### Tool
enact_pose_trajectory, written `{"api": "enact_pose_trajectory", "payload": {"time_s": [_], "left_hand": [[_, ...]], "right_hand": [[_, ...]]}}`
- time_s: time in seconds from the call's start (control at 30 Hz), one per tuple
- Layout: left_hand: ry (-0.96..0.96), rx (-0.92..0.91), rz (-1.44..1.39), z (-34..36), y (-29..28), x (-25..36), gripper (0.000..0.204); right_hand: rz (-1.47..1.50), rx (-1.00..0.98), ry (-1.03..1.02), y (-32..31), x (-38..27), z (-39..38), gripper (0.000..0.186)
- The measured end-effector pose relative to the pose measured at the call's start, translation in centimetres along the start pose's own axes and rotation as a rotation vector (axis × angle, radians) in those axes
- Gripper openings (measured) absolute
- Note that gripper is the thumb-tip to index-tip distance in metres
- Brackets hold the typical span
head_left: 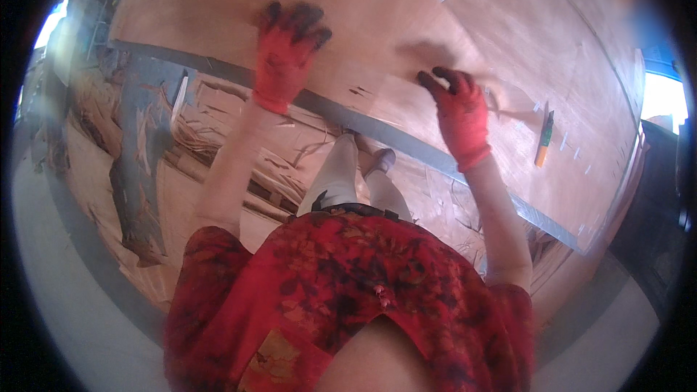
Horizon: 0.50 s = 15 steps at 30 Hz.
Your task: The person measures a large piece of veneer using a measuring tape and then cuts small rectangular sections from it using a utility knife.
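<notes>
The pale wooden sheet [363, 25] spreads out in front of the person, over a grey edge strip [399, 141]. Above its near part is the left hand [289, 54] – its grip loose, fingers spread. The right hand [462, 110] is over the sheet too – its grip half-curled, fingertips parted. A slim green-and-orange tool [544, 139] lies to its right; torn brownish scraps [207, 117] lie beyond the strip, nearer the person.

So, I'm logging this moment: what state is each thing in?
Left hand: gloved, fingers bent, nothing visibly held
Right hand: gloved, fingers bent, nothing visibly held
Wooden sheet: lying flat, its surface marked in places
Green-and-orange tool: lying on the sheet, unheld; blade out or in, cannot tell
Thin wood scraps: torn, loosely strewn
</notes>
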<state>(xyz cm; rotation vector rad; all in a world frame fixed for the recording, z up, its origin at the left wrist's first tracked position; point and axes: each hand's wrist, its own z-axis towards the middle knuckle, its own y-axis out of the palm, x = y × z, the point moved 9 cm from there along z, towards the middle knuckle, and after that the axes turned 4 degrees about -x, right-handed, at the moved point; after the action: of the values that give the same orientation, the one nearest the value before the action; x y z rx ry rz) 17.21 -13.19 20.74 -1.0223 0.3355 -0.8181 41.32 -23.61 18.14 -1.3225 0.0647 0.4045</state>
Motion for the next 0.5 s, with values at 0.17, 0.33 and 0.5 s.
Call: {"api": "enact_pose_trajectory", "payload": {"time_s": [0.17,0.33,0.5], "left_hand": [[-0.114,-0.152,-0.063,-9.4,8.3,-1.3,0.036],[-0.138,-0.267,-0.049,-12.4,11.8,-1.8,0.039],[-0.158,-0.28,-0.062,-13.3,12.8,-2.5,0.044]], "right_hand": [[0.028,-0.158,0.006,8.8,0.4,-4.2,0.037],[0.033,-0.187,-0.016,10.9,0.3,-5.6,0.038],[-0.012,-0.176,-0.013,11.1,0.0,-5.9,0.037]]}}
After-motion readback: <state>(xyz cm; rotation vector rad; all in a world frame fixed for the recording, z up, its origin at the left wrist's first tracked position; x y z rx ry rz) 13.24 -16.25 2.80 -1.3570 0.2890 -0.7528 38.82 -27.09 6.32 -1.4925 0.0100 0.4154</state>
